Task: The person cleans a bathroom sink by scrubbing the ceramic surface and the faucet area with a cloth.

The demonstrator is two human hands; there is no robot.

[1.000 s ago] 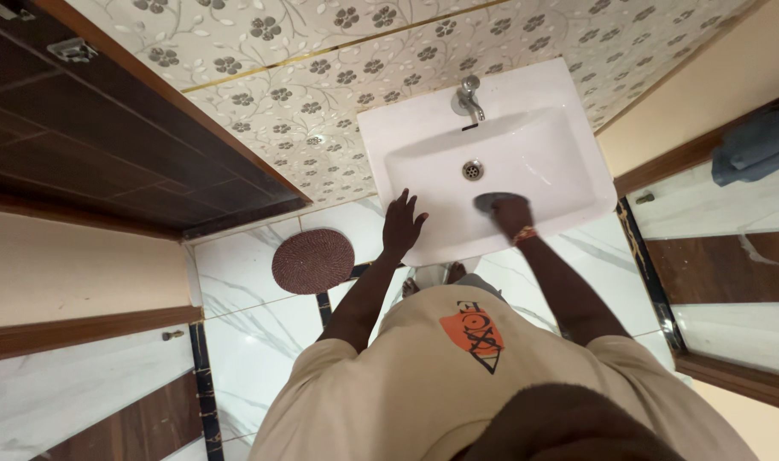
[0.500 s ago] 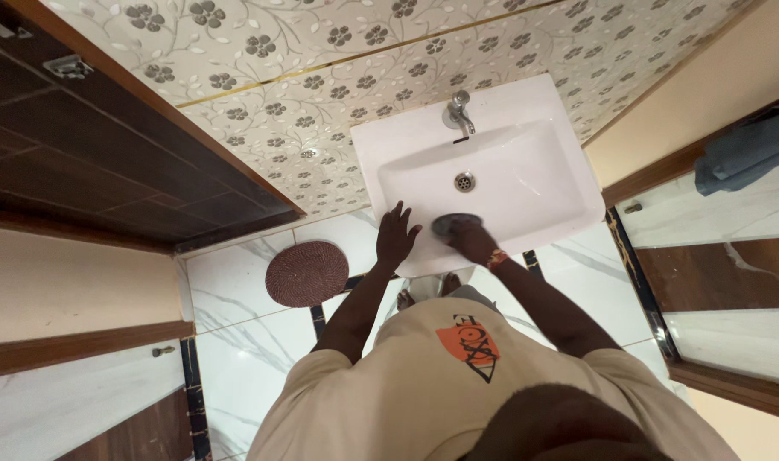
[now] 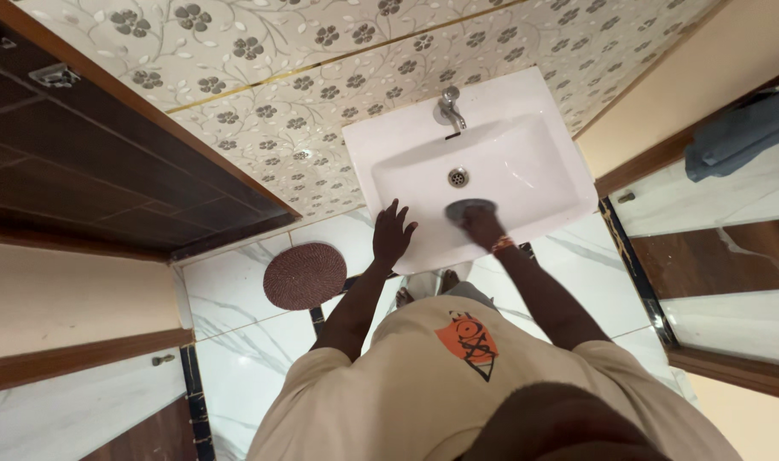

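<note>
A white wall-mounted sink (image 3: 568,183) with a chrome tap (image 3: 448,107) and a round drain (image 3: 458,177) is below me. My left hand (image 3: 392,232) rests flat with fingers spread on the sink's front left rim. My right hand (image 3: 481,226) presses a dark grey round scrub pad (image 3: 468,207) against the inside of the basin near the front wall, just below the drain.
A round woven reddish mat (image 3: 305,275) lies on the marble floor left of the sink. A dark wooden door (image 3: 90,162) stands at the left. Floral tiles (image 3: 278,77) cover the wall behind the sink. A grey cloth (image 3: 739,132) hangs at the right.
My right hand has slid the scrub pad left and then back right along the basin's front. My left hand stays on the rim. The view has shifted slightly.
</note>
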